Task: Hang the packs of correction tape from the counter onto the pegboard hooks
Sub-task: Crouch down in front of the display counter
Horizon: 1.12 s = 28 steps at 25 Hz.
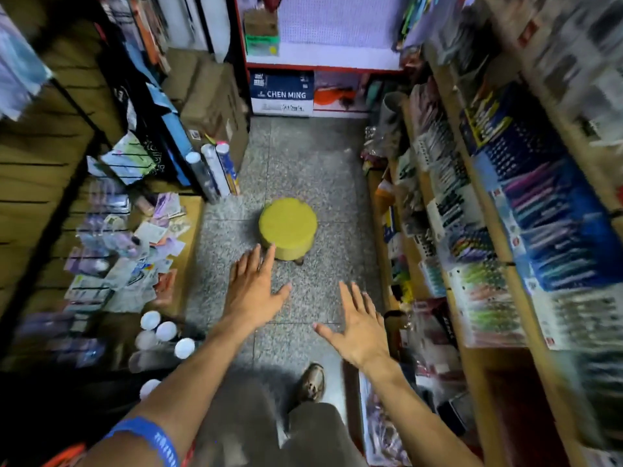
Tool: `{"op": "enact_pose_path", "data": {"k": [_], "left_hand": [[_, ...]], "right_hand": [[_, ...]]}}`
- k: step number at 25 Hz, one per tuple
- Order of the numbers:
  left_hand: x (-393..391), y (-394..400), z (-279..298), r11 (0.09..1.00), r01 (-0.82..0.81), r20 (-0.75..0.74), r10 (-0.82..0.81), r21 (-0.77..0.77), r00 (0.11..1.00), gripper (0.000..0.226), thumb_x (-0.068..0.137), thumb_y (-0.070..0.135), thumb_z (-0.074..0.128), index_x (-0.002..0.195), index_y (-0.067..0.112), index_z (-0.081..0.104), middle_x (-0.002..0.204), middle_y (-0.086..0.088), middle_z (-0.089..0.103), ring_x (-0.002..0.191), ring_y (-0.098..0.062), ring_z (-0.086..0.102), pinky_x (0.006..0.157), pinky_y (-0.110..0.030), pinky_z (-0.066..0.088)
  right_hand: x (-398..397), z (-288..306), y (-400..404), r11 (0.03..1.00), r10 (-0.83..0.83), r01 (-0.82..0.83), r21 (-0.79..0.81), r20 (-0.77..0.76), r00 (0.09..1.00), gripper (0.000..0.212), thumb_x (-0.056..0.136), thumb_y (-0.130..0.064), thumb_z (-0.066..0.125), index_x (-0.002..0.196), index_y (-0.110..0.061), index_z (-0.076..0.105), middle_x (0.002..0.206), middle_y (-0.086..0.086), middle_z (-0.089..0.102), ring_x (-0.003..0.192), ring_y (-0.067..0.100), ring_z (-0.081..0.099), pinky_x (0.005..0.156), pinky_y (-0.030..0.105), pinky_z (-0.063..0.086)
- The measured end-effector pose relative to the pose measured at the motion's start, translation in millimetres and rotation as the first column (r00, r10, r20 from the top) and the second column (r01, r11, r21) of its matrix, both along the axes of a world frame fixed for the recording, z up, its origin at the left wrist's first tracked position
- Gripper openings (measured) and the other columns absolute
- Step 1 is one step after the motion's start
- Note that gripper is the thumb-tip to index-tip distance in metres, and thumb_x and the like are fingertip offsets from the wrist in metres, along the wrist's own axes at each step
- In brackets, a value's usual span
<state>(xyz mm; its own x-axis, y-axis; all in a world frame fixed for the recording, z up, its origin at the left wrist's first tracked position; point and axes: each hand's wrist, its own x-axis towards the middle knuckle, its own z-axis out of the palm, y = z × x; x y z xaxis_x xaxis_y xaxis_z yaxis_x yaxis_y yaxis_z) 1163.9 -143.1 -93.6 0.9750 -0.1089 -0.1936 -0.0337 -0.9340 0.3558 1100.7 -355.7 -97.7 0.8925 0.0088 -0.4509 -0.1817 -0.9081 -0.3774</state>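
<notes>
Both my hands are stretched out over the aisle floor with fingers spread and nothing in them. My left hand (pixel 253 288) hovers just in front of a yellow stool (pixel 288 225). My right hand (pixel 358 326) is lower and to the right. A heap of flat blister packs (pixel 135 264) lies on the wooden counter (pixel 190 237) at the left, a little left of my left hand; blur keeps me from telling which are correction tape. A slatted wall with black hooks (pixel 40 163) rises behind the counter. A white pegboard (pixel 337 18) stands at the aisle's far end.
The narrow aisle has a speckled tile floor (pixel 303 156). Shelves of pens (pixel 505 230) line the right side. Rolled tubes (pixel 215 170) and cardboard boxes (pixel 209 96) stand at the left. White-capped rolls (pixel 165 332) lean by the counter's near end. My shoe (pixel 313 382) is below.
</notes>
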Motion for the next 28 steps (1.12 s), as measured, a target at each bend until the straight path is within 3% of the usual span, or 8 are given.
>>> {"op": "enact_pose_path", "data": {"k": [5,11,16,20,22,24,26,28], "left_hand": [[117,-2,-6,0.997,-0.075,0.015,0.075,-0.014,0.997,0.102,0.071,0.077,0.018,0.156,0.021,0.008,0.161,-0.014,0.018,0.146,-0.031,0.017,0.118,-0.045,0.015],[276,38,-25,0.98,-0.191,0.003,0.191,-0.049,0.982,0.094,0.081,0.071,0.041,0.155,0.021,0.013,0.159,-0.013,0.023,0.145,-0.031,0.022,0.118,-0.045,0.018],[403,105,-31,0.963,-0.269,-0.027,0.269,-0.015,0.963,0.105,0.069,0.081,0.023,0.154,0.018,0.022,0.156,-0.014,0.032,0.14,-0.032,0.032,0.113,-0.043,0.028],[463,134,-26,0.939,-0.341,-0.005,0.341,-0.04,0.94,0.098,0.072,0.073,0.034,0.149,0.013,0.035,0.149,-0.016,0.042,0.133,-0.037,0.042,0.11,-0.045,0.03],[491,148,-28,0.925,-0.376,0.024,0.378,-0.06,0.926,0.092,0.074,0.068,0.041,0.142,0.006,0.046,0.137,-0.022,0.054,0.123,-0.041,0.053,0.1,-0.047,0.042],[515,166,-37,0.896,-0.438,0.015,0.441,-0.075,0.898,0.091,0.077,0.067,0.043,0.143,0.005,0.045,0.131,-0.023,0.057,0.117,-0.042,0.056,0.093,-0.05,0.048],[534,182,-44,0.834,-0.546,0.001,0.548,-0.079,0.837,0.094,0.077,0.073,0.037,0.149,0.011,0.035,0.141,-0.019,0.049,0.128,-0.038,0.048,0.1,-0.052,0.042],[545,191,-52,0.742,-0.67,-0.018,0.67,-0.029,0.743,0.098,0.075,0.078,0.028,0.152,0.017,0.028,0.152,-0.014,0.037,0.14,-0.033,0.035,0.11,-0.052,0.03]], "right_hand": [[119,-2,-13,0.999,0.037,-0.037,0.006,0.007,0.999,0.096,0.081,-0.077,0.043,0.153,-0.037,-0.006,0.164,-0.009,-0.004,0.151,0.023,0.003,0.119,0.048,0.016],[286,-17,11,0.994,0.105,-0.105,-0.016,0.023,0.994,0.097,0.079,-0.078,0.045,0.154,-0.034,0.003,0.164,-0.005,0.004,0.15,0.024,0.01,0.118,0.048,0.022],[432,-5,61,0.987,0.16,-0.16,0.007,0.051,0.986,0.095,0.08,-0.075,0.048,0.155,-0.035,0.006,0.164,-0.006,0.005,0.15,0.023,0.012,0.117,0.043,0.018],[514,-5,92,0.974,0.216,-0.218,0.053,0.048,0.975,0.088,0.084,-0.071,0.048,0.154,-0.035,0.01,0.164,-0.006,0.008,0.15,0.022,0.012,0.119,0.041,0.016],[564,-10,107,0.965,0.246,-0.247,0.082,0.031,0.969,0.091,0.08,-0.078,0.042,0.154,-0.037,0.009,0.164,-0.006,0.01,0.15,0.021,0.011,0.12,0.044,0.016],[616,-20,126,0.942,0.329,-0.33,0.069,0.025,0.944,0.102,0.069,-0.09,0.032,0.154,-0.037,0.01,0.164,-0.005,0.009,0.15,0.022,0.01,0.12,0.047,0.017],[663,-28,150,0.889,0.455,-0.456,0.048,0.029,0.89,0.11,0.063,-0.094,0.022,0.154,-0.035,0.009,0.164,-0.004,0.007,0.15,0.024,0.01,0.118,0.049,0.018],[701,-35,172,0.814,0.579,-0.579,0.051,0.026,0.815,0.105,0.068,-0.092,0.024,0.154,-0.033,0.009,0.164,-0.003,0.007,0.149,0.025,0.011,0.116,0.049,0.019]]}}
